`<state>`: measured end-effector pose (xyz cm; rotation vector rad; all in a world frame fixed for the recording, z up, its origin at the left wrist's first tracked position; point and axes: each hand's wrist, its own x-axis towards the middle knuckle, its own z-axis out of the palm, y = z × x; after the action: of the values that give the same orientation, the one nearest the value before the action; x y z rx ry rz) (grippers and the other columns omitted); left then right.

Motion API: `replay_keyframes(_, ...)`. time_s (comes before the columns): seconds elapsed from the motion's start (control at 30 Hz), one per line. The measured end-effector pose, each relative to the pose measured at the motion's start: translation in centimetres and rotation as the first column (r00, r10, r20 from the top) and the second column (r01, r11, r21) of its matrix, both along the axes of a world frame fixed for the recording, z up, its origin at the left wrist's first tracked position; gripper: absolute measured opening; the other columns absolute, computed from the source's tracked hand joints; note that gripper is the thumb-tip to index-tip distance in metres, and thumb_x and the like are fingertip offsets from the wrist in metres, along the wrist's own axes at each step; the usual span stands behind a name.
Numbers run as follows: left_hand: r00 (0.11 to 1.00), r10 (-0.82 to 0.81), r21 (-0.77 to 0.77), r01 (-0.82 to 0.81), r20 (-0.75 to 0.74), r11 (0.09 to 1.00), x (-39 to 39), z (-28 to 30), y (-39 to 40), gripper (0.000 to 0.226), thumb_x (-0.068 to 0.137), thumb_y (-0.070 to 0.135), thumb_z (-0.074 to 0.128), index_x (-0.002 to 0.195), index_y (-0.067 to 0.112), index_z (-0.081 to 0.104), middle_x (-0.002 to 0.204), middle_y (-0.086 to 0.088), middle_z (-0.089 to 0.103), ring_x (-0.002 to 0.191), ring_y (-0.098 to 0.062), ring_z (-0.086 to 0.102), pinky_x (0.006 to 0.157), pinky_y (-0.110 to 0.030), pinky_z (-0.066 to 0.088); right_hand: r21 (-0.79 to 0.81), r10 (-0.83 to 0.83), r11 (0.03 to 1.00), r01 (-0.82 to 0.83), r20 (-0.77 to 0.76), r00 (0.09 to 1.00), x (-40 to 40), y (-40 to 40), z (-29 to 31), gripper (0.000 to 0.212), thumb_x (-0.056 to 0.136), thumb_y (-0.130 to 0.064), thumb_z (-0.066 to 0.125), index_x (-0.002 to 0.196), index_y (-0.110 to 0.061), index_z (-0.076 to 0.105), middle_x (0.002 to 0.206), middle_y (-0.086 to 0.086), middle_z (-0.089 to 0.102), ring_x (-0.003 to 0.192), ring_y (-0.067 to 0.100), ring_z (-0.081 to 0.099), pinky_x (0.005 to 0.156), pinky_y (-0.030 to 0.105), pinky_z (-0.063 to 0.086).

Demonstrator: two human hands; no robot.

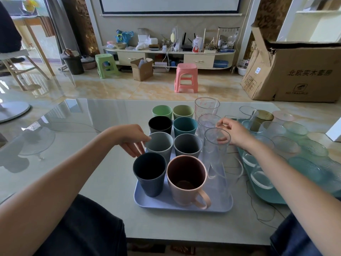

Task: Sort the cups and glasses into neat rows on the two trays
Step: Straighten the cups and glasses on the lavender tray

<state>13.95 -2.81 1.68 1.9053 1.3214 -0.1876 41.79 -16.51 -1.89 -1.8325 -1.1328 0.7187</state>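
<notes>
A lilac tray [166,206] holds two rows of plastic cups: green, black, grey and dark blue ones, with a pink mug [185,179] at the front. A third row on its right has tall clear glasses. My right hand [233,133] pinches the rim of the nearest tall clear glass [215,154]. My left hand [132,140] hovers with loosely bent fingers, a fingertip touching the rim of the light grey cup [159,145]. A teal tray [267,197] to the right carries several clear and green-tinted glasses.
The trays sit on a glossy pale table [92,172]. A clear glass dish [33,143] stands at the left. A thin cable [258,209] runs between the trays. A large cardboard box [299,71] and a pink stool [186,77] stand on the floor beyond.
</notes>
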Motion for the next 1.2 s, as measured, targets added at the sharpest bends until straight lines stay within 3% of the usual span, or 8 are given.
replay_keyframes(0.13,1.0,-0.008,0.004,0.008,-0.005,1.0,0.1,0.0,0.0,0.024,0.096,0.027,0.05,0.084,0.009,0.061,0.078,-0.007,0.072,0.064,-0.02,0.072,0.068,-0.033,0.061,-0.009,-0.009,1.0,0.01,0.063,0.998,-0.2,0.0,0.1,0.027,0.089,-0.003,0.059,0.078,-0.027,0.054,0.077,-0.004,0.057,0.069,0.025,0.06,0.066,0.039,0.057)
replay_keyframes(0.33,1.0,0.001,0.0,-0.001,-0.006,1.0,0.1,-0.1,0.0,0.025,0.096,0.028,0.05,0.085,0.009,0.061,0.079,-0.008,0.072,0.062,-0.019,0.072,0.063,-0.031,0.061,-0.026,-0.025,0.999,0.026,0.056,0.998,-0.2,0.0,0.2,0.011,0.091,-0.008,0.057,0.091,-0.019,0.058,0.088,0.001,0.059,0.07,0.021,0.059,0.039,0.016,0.047)
replay_keyframes(0.47,0.999,0.033,-0.026,-0.032,0.009,0.999,-0.2,-0.4,0.0,0.037,0.097,0.036,0.045,0.094,0.005,0.064,0.083,-0.01,0.072,0.069,-0.023,0.072,0.067,-0.034,0.061,-0.047,-0.08,0.996,0.082,0.035,0.996,0.0,-0.6,0.6,0.019,0.098,-0.03,0.045,0.113,-0.022,0.054,0.114,0.003,0.055,0.075,0.023,0.066,0.049,0.023,0.051)
replay_keyframes(0.57,0.996,0.091,-0.047,-0.09,0.023,0.995,-0.9,-0.9,0.3,0.044,0.099,0.036,0.039,0.102,-0.001,0.063,0.081,-0.013,0.071,0.06,-0.021,0.071,0.066,-0.034,0.061,-0.082,-0.17,0.98,0.184,0.148,0.974,0.5,-2.2,1.6,0.015,0.098,-0.027,0.044,0.107,-0.015,0.046,0.106,0.011,0.059,0.064,0.024,0.067,0.048,0.03,0.055)
replay_keyframes(0.77,0.991,0.133,-0.086,-0.133,-0.005,0.987,-3.1,-3.4,0.1,0.033,0.099,0.022,0.042,0.092,-0.003,0.062,0.063,-0.011,0.068,0.044,-0.018,0.065,0.051,-0.028,0.058,-0.649,-0.021,0.755,0.096,0.123,0.992,-0.7,-7.2,0.7,0.03,0.101,-0.024,0.038,0.095,0.003,0.051,0.066,0.021,0.064,0.042,0.028,0.064,0.032,0.026,0.048)
replay_keyframes(0.87,0.997,0.081,-0.146,-0.082,-0.012,0.986,-3.6,-4.6,-1.1,0.02,0.09,0.0,0.047,0.075,-0.002,0.061,0.053,-0.007,0.067,0.042,-0.016,0.064,0.044,-0.024,0.053,-0.755,0.041,0.655,0.004,0.04,0.998,-2.3,-8.6,-1.4,0.033,0.101,-0.022,0.032,0.089,0.002,0.051,0.062,0.022,0.063,0.037,0.027,0.062,0.033,0.028,0.05)
replay_keyframes(1.03,0.991,0.117,-0.141,-0.108,0.058,0.984,-3.9,-6.3,-1.3,0.022,0.087,-0.005,0.051,0.07,0.002,0.064,0.048,-0.004,0.064,0.043,-0.012,0.062,0.049,-0.026,0.056,-0.689,0.063,0.718,-0.097,-0.074,0.995,-4.6,-10.3,-4.2,0.03,0.101,-0.023,0.033,0.086,0.0,0.045,0.062,0.021,0.061,0.038,0.025,0.061,0.039,0.032,0.054)
replay_keyframes(1.2,0.971,0.206,-0.055,-0.201,0.118,0.978,-3.8,-7.8,-0.7,0.011,0.08,0.0,0.067,0.069,-0.004,0.066,0.053,-0.009,0.064,0.048,-0.018,0.063,0.058,-0.032,0.059,-0.552,0.053,0.833,-0.039,0.01,0.999,-5.1,-11.2,-5.6,0.026,0.098,-0.019,0.041,0.079,-0.002,0.047,0.059,0.016,0.062,0.036,0.022,0.06,0.035,0.027,0.049)
